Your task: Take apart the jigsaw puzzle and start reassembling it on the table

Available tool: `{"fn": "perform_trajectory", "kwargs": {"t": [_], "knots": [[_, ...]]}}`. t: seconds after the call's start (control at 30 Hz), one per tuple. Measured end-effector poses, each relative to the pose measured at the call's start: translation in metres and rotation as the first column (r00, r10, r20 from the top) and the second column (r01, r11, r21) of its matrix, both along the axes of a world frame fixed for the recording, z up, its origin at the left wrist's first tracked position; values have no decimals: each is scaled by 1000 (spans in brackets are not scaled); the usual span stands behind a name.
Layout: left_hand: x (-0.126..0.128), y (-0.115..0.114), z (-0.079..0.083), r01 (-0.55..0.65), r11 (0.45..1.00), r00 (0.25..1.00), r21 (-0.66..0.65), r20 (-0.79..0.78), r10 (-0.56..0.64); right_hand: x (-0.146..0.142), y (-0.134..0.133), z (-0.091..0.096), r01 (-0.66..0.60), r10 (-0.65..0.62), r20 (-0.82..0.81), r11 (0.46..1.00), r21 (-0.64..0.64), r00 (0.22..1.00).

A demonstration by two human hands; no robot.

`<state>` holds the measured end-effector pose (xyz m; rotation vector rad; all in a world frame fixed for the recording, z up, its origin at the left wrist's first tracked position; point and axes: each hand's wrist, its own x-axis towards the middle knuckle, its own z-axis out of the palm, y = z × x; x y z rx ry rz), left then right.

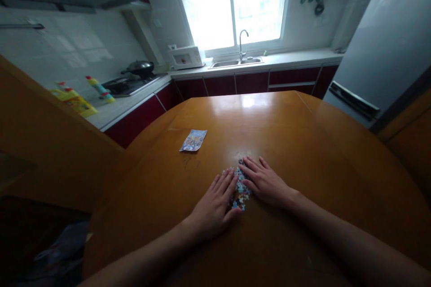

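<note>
I press my left hand (215, 204) and right hand (266, 181) flat, fingers open, either side of the puzzle pieces (239, 188) on the table (303, 143), gripping nothing.

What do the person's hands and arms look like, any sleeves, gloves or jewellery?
The left hand and right hand are bare: no gloves, and no rings visible. The left forearm and right forearm are uncovered as far as the picture shows, with no sleeve, watch or bracelet in view.

Blown-out window (232, 4) backlights a dim kitchen; glare streaks the table (303, 143); edges bend and darken.
</note>
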<state>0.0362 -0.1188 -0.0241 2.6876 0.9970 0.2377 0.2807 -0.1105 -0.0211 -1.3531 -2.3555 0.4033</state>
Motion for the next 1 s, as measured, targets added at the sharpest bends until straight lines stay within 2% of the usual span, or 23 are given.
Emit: {"fn": "perform_trajectory", "kwargs": {"t": [0.13,0.27,0.37,0.43,0.47,0.53,0.6,0.7,0.8,0.9,0.97,1.0], "knots": [[27,9,-3,7,1000,998,27,59,-8,8,-6,2,-119,116,-75,992,-42,990],[23,33,3,-49,997,984,67,172,37,16,-6,1,-108,96,-244,993,-39,965],[-3,76,14,-258,958,939,130,266,217,20,-1,-4,-33,17,-358,999,-39,934],[-25,110,19,-435,883,881,176,285,377,22,3,-7,56,-74,-416,997,-54,906],[-35,124,20,-481,859,860,175,287,423,23,5,-8,112,-128,-442,992,-62,888],[-48,146,19,-506,848,849,159,268,456,24,10,-9,231,-236,-492,970,-72,838],[-45,154,15,-482,864,863,146,248,439,26,14,-10,336,-318,-524,940,-63,790],[-8,147,7,-379,916,911,132,228,344,32,22,-11,451,-400,-515,892,-29,758],[54,129,5,-229,968,954,100,221,203,43,30,-13,494,-437,-468,869,0,768],[109,111,13,-36,997,966,63,259,19,55,34,-15,492,-442,-401,870,26,803],[127,104,23,56,997,945,62,320,-73,60,34,-16,473,-433,-338,880,44,836],[129,102,28,78,995,906,65,411,-98,61,34,-16,460,-425,-304,886,50,853]]}}
